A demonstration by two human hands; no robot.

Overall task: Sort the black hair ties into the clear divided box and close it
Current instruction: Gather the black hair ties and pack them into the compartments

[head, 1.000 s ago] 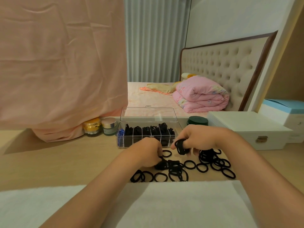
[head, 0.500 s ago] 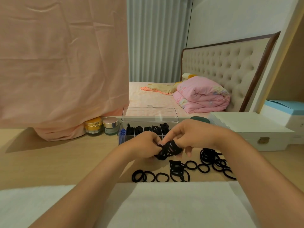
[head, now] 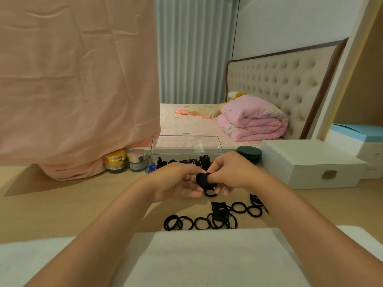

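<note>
left hand, right hand pinch hair tie bundle together, now squeezed tighter than before

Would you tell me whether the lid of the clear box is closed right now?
No, the lid of the clear box stands upright and open at its back edge.

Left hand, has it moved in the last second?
Yes. The left hand has lifted off the loose hair ties on the table, up in front of the clear divided box.
</note>
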